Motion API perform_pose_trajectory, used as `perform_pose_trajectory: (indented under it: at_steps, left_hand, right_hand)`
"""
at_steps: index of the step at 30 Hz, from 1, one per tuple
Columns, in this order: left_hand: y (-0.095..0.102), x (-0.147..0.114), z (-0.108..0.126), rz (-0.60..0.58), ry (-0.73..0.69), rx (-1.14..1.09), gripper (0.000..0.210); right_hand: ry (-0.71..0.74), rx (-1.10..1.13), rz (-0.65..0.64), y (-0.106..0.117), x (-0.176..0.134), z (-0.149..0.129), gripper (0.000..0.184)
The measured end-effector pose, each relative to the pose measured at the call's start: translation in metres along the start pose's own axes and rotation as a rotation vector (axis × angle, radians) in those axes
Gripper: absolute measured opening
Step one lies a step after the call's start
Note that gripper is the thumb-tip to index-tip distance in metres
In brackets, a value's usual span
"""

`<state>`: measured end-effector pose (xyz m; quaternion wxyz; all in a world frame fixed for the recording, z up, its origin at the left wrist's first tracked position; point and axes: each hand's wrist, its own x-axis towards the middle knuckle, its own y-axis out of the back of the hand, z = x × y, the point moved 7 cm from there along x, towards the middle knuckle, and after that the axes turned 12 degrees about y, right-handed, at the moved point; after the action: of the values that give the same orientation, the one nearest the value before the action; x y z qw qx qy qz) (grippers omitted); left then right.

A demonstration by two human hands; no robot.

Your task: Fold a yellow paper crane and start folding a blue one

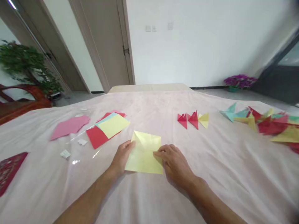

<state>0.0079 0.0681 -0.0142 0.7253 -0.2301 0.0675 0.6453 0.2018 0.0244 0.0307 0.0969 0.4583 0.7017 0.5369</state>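
Note:
A square sheet of yellow origami paper (144,160) is between my two hands, just above or on the cloth, with crease lines across its upper half. My left hand (122,155) is closed on its left edge, the thumb on top near the upper left corner. At the right edge my right hand (174,161) pinches the same sheet, thumb and fingers curled over it. The fingertips underneath are hidden by the paper. Beyond my right hand stand two red folded paper cranes (192,119) and a yellow folded piece (204,119).
Left of my hands lie stacked red, blue and yellow sheets (114,126), pink paper (70,127), clear wrapping and small white labels (82,142). A dark red patterned item (10,169) sits far left. Many folded cranes (273,124) are heaped at right on the pale tablecloth (224,174).

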Motion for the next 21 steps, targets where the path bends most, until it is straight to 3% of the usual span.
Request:
perform_pose_trajectory:
  at_steps: [10,21]
  left_hand:
    - [-0.015,-0.009,0.005,-0.061,-0.008,0.085,0.045]
    - [-0.015,-0.01,0.007,-0.046,-0.041,0.147,0.041]
  right_hand:
    - [0.068,-0.131,-0.057,-0.007,0.013,-0.015,0.053]
    - [0.032,-0.166,-0.127,-0.014,0.017,-0.018,0.045]
